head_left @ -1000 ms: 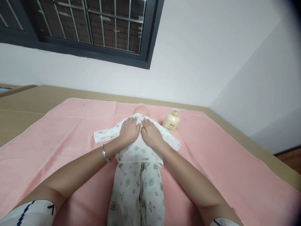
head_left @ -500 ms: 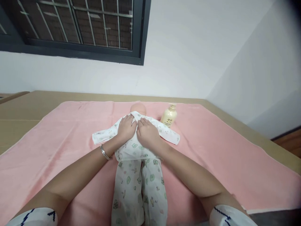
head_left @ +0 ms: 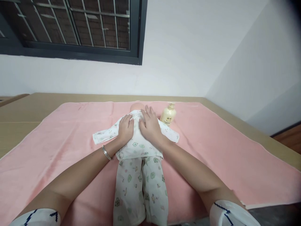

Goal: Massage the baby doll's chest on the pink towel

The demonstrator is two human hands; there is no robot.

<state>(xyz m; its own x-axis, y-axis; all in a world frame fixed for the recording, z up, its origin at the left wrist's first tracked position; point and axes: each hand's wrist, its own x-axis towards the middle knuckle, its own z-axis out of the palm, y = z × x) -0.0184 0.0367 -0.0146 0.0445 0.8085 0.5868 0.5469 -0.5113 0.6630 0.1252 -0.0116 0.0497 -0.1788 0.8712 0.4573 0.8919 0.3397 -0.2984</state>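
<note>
A doll in a white patterned top (head_left: 138,146) and matching trousers (head_left: 154,188) lies on a pink cloth (head_left: 77,150). Its bare head (head_left: 137,106) points toward the wall, and its sleeves stretch out to both sides. My left hand (head_left: 126,127) rests on the left side of the top's chest, fingers pointing up and holding nothing. On the right side of the chest lies my right hand (head_left: 150,125), fingers spread, the fingertips near the shoulder. A silver bracelet (head_left: 106,152) circles my left wrist.
A pale yellow pump bottle (head_left: 168,115) stands on the cloth by the doll's right-hand sleeve. Beyond the cloth runs a tan surface (head_left: 47,98) against a white wall (head_left: 178,56). A dark-framed window (head_left: 94,53) with bars is at the upper left.
My right hand has moved up toward the shoulder, and its fingers have spread. My left hand has shifted slightly on the chest, leaving a wider gap between the hands.
</note>
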